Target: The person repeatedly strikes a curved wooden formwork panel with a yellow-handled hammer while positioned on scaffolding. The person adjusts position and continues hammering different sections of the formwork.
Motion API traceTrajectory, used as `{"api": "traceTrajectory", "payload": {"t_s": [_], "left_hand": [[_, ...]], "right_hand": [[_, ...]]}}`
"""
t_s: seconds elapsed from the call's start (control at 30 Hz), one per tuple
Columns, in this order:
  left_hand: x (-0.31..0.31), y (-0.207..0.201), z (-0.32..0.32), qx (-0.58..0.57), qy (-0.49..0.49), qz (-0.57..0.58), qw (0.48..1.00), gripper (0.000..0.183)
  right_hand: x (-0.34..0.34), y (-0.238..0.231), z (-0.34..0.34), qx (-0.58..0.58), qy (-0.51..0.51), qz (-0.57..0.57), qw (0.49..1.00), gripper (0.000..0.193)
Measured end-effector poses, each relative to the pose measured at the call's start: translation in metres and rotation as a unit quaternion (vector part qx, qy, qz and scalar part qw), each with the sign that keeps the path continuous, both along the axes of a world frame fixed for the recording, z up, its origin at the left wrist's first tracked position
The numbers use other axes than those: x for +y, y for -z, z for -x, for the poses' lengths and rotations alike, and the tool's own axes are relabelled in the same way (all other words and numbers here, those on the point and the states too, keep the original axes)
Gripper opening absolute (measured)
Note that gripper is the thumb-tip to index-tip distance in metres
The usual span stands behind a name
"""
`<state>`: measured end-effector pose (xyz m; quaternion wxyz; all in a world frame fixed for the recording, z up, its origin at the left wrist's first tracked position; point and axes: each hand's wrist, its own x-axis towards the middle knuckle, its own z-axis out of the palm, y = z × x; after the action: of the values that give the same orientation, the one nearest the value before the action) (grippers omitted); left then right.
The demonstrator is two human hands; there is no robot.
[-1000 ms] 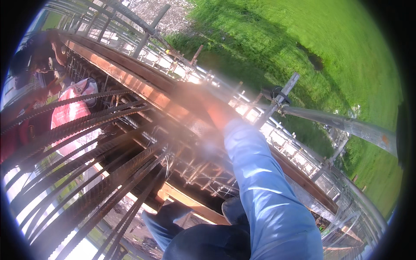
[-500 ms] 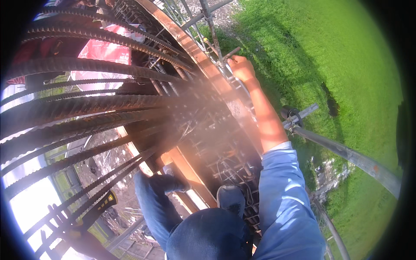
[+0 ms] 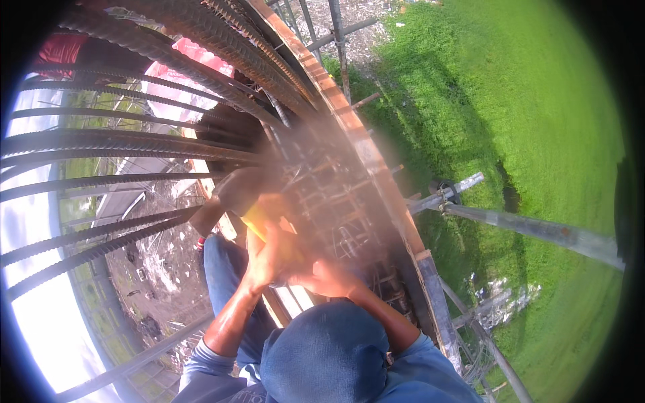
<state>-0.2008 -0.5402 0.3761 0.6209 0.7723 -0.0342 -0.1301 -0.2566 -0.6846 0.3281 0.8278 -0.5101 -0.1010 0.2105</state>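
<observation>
My left hand is closed around the yellow handle of a tool in the middle of the view. Past the handle is its broad, dark brown end, beside the lower reinforcing bars; haze blurs its exact kind. Close on the right of my left hand, my right hand has its fingers curled in toward the handle's lower part. What those fingers grip is hidden in the blur. Under both hands lies a grid of tied steel bars between timber form boards.
A curved wooden form edge runs down the right side. Beyond it are scaffold pipes and grass lower down. Thick ribbed bars fan out to the left. A red and white sack and part of a person in red show behind them.
My right hand has let go of a rod at the outer form edge and come back to the middle. The tool, earlier at lower left, is now up in front of me.
</observation>
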Motion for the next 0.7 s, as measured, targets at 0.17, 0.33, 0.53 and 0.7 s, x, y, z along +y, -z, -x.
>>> {"api": "traceTrajectory", "payload": {"t_s": [0.17,0.33,0.53,0.7], "left_hand": [[-0.050,-0.035,-0.040,-0.237,0.319,-0.365,0.842,0.068],[-0.047,-0.131,-0.088,-0.581,-0.071,-0.218,0.781,0.053],[-0.072,-0.173,-0.178,-0.581,-0.211,-0.124,0.777,0.023],[-0.055,-0.194,-0.235,-0.423,-0.159,-0.023,0.892,0.016]], "right_hand": [[-0.038,0.001,0.003,0.077,0.191,0.018,0.979,0.046],[-0.110,0.031,-0.010,0.161,0.375,0.124,0.904,0.027],[-0.209,0.098,-0.085,0.143,0.369,0.180,0.900,0.024],[-0.281,0.171,-0.159,0.199,0.356,0.180,0.895,0.036]]}}
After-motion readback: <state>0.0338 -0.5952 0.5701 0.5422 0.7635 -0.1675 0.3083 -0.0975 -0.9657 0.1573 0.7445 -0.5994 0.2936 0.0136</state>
